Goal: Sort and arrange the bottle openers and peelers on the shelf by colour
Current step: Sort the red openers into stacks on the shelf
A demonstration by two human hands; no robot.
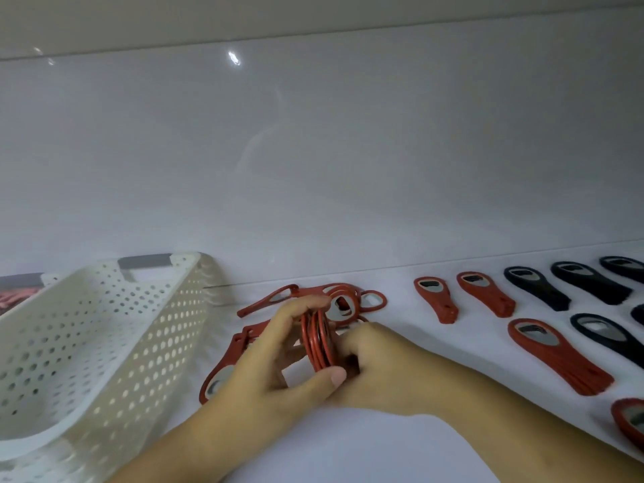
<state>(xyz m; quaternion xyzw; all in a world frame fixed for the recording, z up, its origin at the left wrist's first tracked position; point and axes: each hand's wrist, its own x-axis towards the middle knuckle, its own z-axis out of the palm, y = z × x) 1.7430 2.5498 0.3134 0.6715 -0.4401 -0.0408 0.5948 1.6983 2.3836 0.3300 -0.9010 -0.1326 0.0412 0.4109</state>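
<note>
Stack: red opener stack (319, 343) stands on edge mid-frame, low over the shelf (383, 447).
Left grip: left hand (275, 364) pinches the stack, fingers on top, thumb beneath.
Right grip: right hand (380, 364) curls onto the stack's 3 o'clock side.
Handling: probably light, stiff plastic with metal inserts. Flat faces may slide apart, so clamp across both faces.
Around: loose red openers (341, 298) at 12 o'clock, basket (104, 325) at 9, laid-out red openers (488, 298) and black openers (536, 287) at 2–3.
Obstruction: loose pile just behind; the rows leave little room to place.
</note>
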